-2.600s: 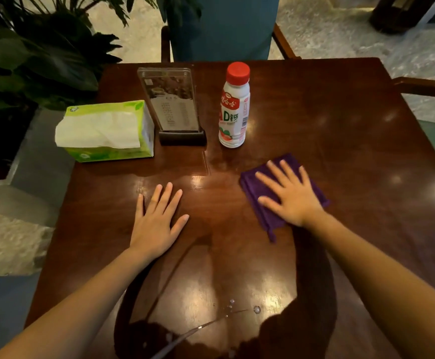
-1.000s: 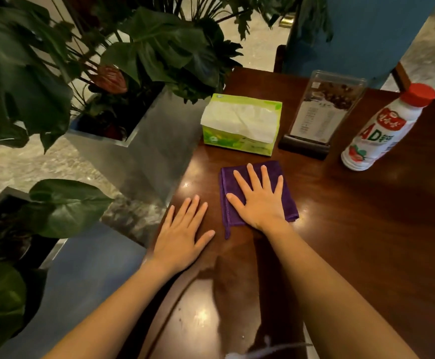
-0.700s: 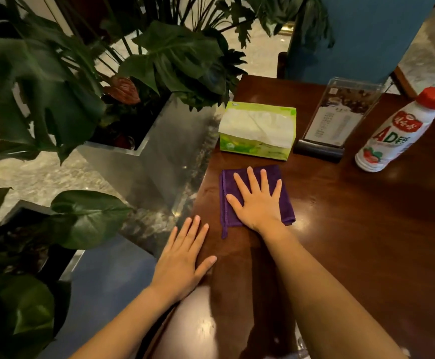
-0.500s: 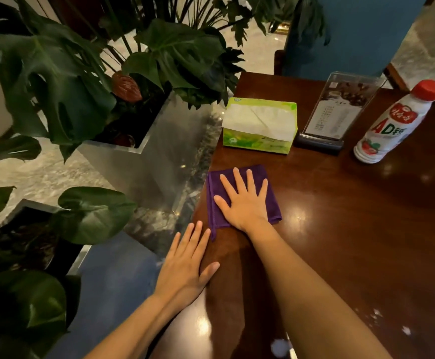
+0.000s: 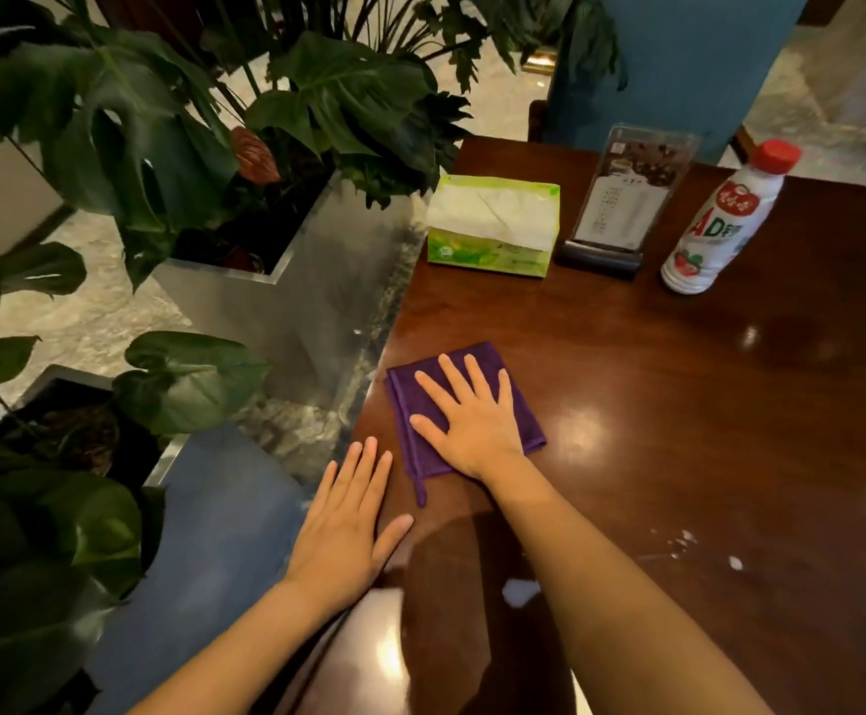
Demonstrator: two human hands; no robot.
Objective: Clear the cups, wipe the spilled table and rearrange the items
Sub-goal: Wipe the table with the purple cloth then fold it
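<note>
Head view looks down on both hands resting on the dark wooden counter [image 5: 678, 405]. Right hand [image 5: 472, 420] lies flat with fingers spread wide, pressing on the folded purple cloth [image 5: 410, 405], gripping nothing. Left hand [image 5: 348, 528] is also flat and open, palm down on the counter's near left edge, just beside the cloth and nearer the body than the right hand.

Since a couple of seconds ago the right hand has slid the cloth from the middle of the counter, in front of the bottle, over to the left edge, and over the last half second it has drawn back toward the body a little. The left hand has shifted with it to the rim. That suggests the far left strip is now wiped and the stroke is ending at the edge.

Beyond the right hand's fingertips stand the tissue box [image 5: 492, 224], the menu stand [image 5: 626, 198] and, farther to its right, the milk bottle [image 5: 719, 219], all upright and well apart from the cloth. To the right of the right forearm, white droplets [image 5: 683, 544] remain on the counter, with a larger white spot [image 5: 521, 590] close against the forearm. No cups are in sight. Wiping looks partly done; those spots probably call for the next pass
</note>
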